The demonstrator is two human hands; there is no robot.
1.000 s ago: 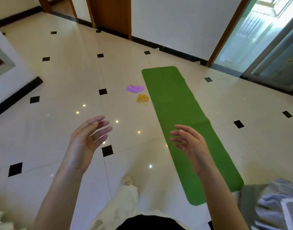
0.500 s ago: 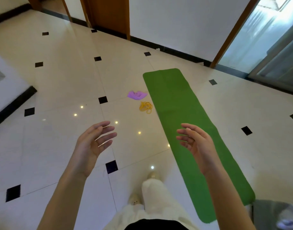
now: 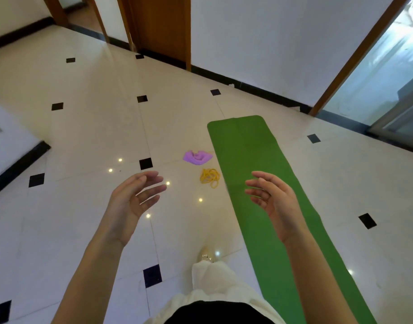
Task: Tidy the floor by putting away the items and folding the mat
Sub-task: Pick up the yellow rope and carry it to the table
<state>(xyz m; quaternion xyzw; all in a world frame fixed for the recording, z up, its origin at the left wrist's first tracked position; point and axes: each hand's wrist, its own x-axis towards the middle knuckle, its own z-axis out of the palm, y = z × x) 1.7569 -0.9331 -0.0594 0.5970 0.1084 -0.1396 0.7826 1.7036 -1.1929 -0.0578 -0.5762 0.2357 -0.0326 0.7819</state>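
Both hands, left (image 3: 133,199) and right (image 3: 274,202), hang spread and empty; stepping ahead risks treading on the yellow bands (image 3: 210,177) beside the green mat (image 3: 259,183)

glossy tiled floor (image 3: 88,141), matt green mat (image 3: 266,206)

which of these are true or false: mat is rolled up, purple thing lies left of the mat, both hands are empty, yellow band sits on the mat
1. The green mat is rolled up. False: it lies flat, unrolled on the floor.
2. The purple item lies left of the mat. True.
3. The left hand and right hand hold nothing. True.
4. The yellow band sits on the mat. False: it lies on the tiles beside the mat's left edge.
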